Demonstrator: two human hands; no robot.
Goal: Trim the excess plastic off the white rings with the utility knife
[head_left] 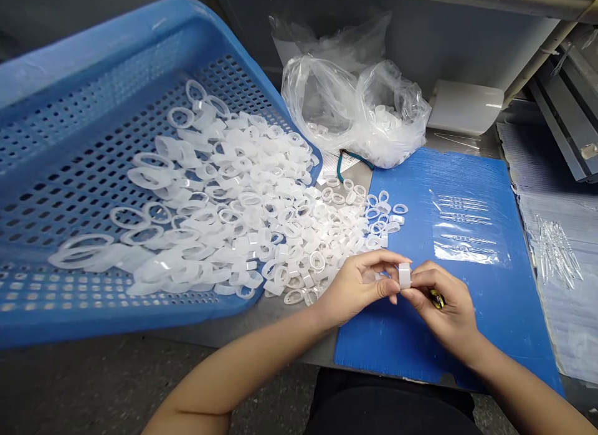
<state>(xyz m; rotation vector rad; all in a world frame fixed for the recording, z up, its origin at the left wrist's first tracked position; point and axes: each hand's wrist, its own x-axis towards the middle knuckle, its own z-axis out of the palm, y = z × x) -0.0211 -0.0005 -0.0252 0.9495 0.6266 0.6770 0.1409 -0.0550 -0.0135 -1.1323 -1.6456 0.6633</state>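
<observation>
From the head view, the left hand [357, 288] and right hand [443, 307] pinch a white plastic ring [404, 275] between their fingertips, above a blue board [467, 341]. The ring shows edge-on, its long side upright in the picture. A small yellow-and-black object [437, 300] sits against the right hand's curled fingers. Loose rings [243, 217] lie heaped in a blue perforated tray [93, 55] to the left.

A grey workbench [299, 338] carries a blue perforated tray [88, 64], blue corrugated board [490, 335], clear plastic bag [355, 111] and scattered white rings [295, 296].
</observation>
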